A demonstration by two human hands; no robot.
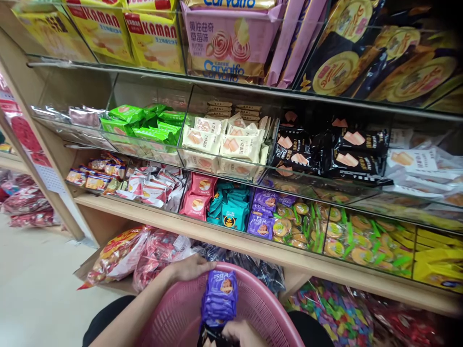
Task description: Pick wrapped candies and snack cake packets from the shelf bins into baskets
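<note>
My left hand (190,267) grips the far rim of a pink plastic basket (260,308) at the bottom of the view, fingers curled over the edge. My right hand (238,332) is low inside the basket, closed on a stack of purple snack packets (220,296) that stands upright in it. Something dark sits under this hand; I cannot make it out. More purple packets (265,212) of the same kind lie in a clear bin on the lower shelf straight ahead.
Wooden shelves (224,236) carry clear bins of wrapped snacks: green (144,125), cream (224,142), black (325,149), red, teal. Large biscuit boxes fill the top row. Big candy bags lie under the bottom shelf. Bare floor (32,289) spreads to the left.
</note>
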